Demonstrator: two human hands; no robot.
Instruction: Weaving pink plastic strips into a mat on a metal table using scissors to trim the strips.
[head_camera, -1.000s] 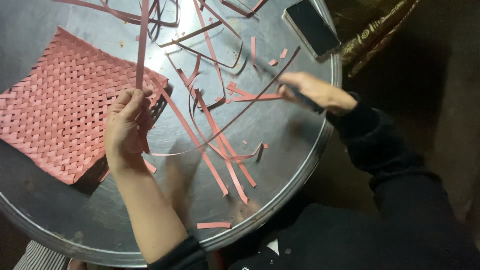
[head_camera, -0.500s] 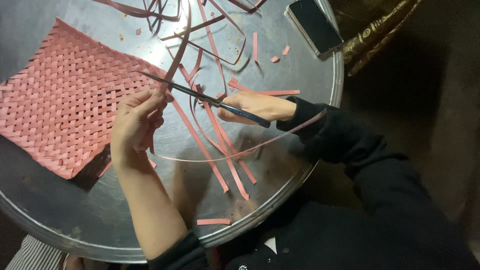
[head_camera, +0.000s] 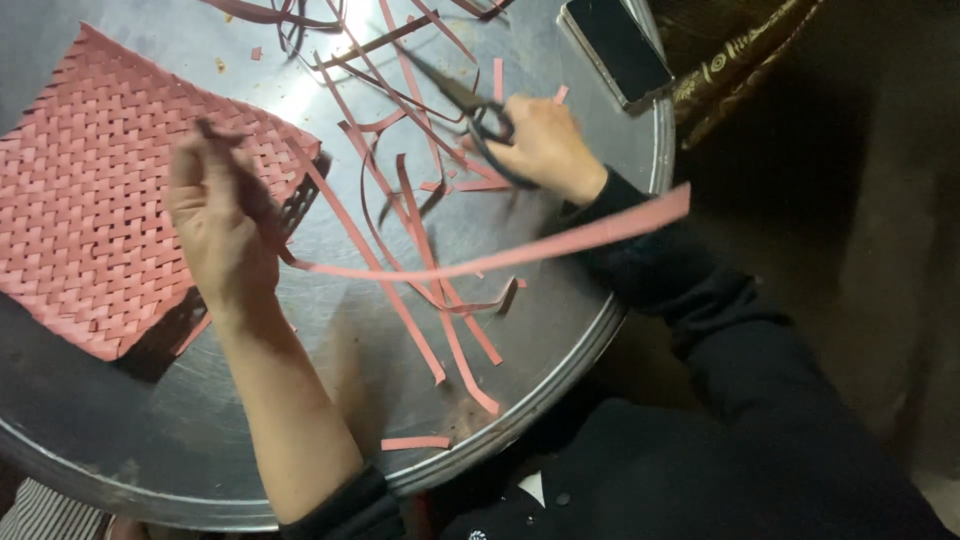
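Scissors (head_camera: 470, 105) have swung up toward 12 o'clock in the right hand (head_camera: 545, 145), fingers clamped through the handles, so no cut is underway now. Left hand (head_camera: 220, 225) has lifted over the woven mat (head_camera: 90, 200) at 9 o'clock, pinching a long pink strip (head_camera: 520, 252) trailing toward 3. Dark rectangular phone (head_camera: 615, 48) lies at 1 o'clock on the round metal table (head_camera: 560, 350); no labels legible.

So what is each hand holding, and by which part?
The right hand holds black scissors by the handle loops. The left hand pinches one end of a long pink strip, above the woven mat.
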